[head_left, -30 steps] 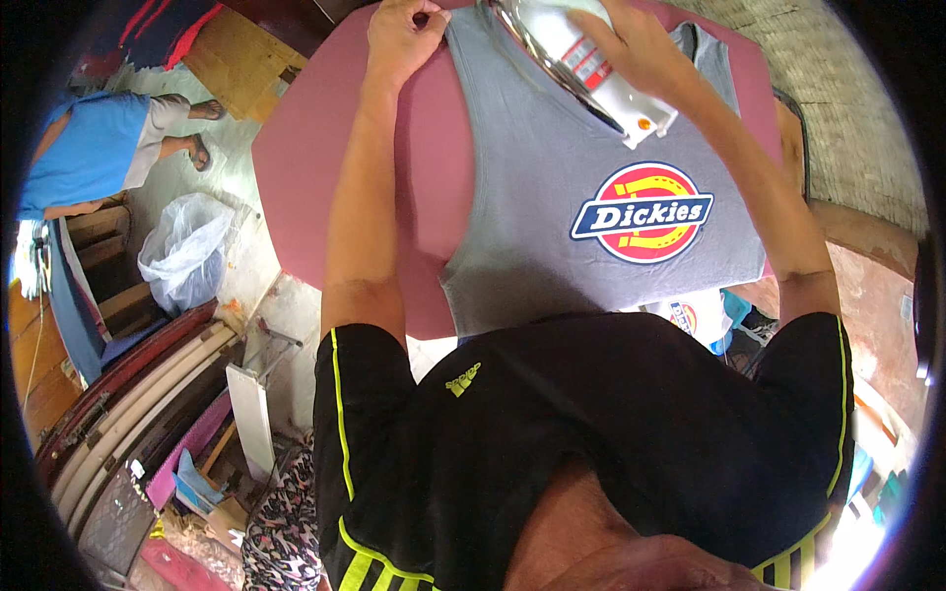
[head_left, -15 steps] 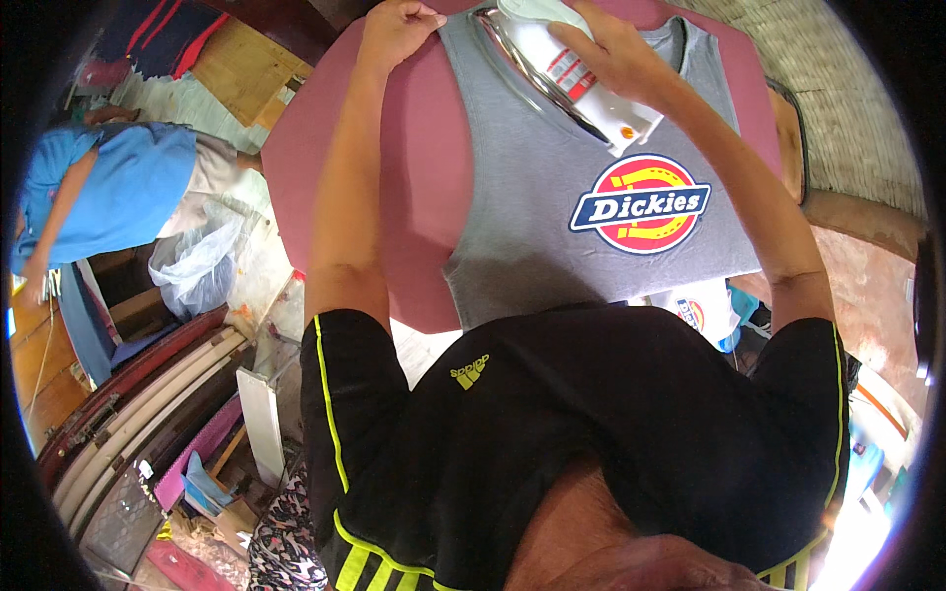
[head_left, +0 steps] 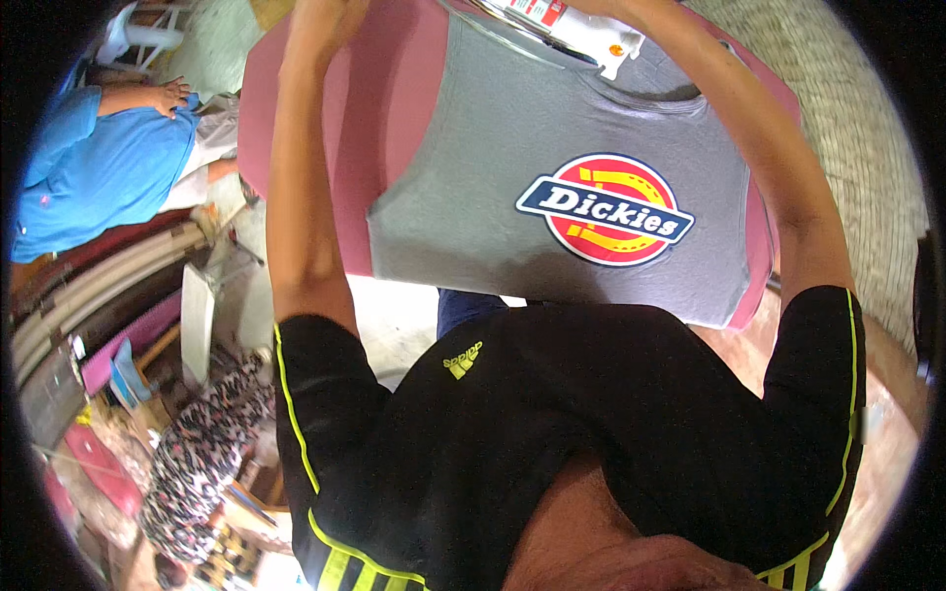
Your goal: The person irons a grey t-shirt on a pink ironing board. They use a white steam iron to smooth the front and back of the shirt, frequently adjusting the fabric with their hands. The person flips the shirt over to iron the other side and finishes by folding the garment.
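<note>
Pink board (head_left: 394, 108) under grey shirt (head_left: 493, 158)

Head camera looks steeply down, close above the board (head_left: 296, 118).

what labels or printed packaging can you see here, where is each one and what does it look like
Chest badge: on the grey sleeveless shirt, a red and yellow round with a dark blue banner across.
White iron: top edge, above the shirt's neck, with a red patch; right hand hidden.
Small yellow-green emblem: on the black shirt.
</note>
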{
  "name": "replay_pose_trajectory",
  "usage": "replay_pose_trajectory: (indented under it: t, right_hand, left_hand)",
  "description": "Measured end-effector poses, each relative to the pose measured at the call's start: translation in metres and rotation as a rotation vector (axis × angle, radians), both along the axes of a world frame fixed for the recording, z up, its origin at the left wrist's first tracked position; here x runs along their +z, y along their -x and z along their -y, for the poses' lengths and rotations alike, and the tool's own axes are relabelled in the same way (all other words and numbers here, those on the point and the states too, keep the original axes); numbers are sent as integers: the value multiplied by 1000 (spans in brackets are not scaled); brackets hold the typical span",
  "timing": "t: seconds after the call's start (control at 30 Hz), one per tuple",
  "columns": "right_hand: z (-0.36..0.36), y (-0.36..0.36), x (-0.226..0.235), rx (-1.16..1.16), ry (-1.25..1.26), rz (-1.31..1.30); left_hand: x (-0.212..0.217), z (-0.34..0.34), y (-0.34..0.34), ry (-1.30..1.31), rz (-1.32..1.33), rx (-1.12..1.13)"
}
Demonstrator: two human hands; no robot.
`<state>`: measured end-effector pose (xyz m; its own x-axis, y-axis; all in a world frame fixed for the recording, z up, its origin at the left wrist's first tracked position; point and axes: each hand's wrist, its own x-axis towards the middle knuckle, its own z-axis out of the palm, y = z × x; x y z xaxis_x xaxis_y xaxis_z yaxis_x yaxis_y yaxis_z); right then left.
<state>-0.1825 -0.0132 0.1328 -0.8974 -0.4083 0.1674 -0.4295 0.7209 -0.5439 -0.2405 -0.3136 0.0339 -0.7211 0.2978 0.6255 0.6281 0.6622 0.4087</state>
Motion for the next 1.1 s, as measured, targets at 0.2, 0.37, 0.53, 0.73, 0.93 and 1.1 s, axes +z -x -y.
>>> replay_pose_trajectory:
  t: [0.2, 0.37, 0.53, 0.73, 0.93, 1.1]
  right_hand:
    - [-14, 5, -9, 379, -131, -46]
    - [-30, 11, 6, 833, -161, -120]
    - [-5, -4, 10, 1023, -279, -103]
    - [47, -51, 1, 1031, -218, -13]
    - [94, -93, -6, 1030, -137, -51]
    - [120, -120, -8, 1114, -112, -53]
  left_hand:
    - [16, -12, -271, 109, 751, 765]
    - [-32, -42, -313, 20, 273, 831]
    - [-40, -50, -307, -192, 269, 878]
    - [-44, -44, -308, -352, 152, 824]
    - [-65, -14, -337, -446, 41, 934]
    - [-71, -2, -372, -633, -99, 1081]
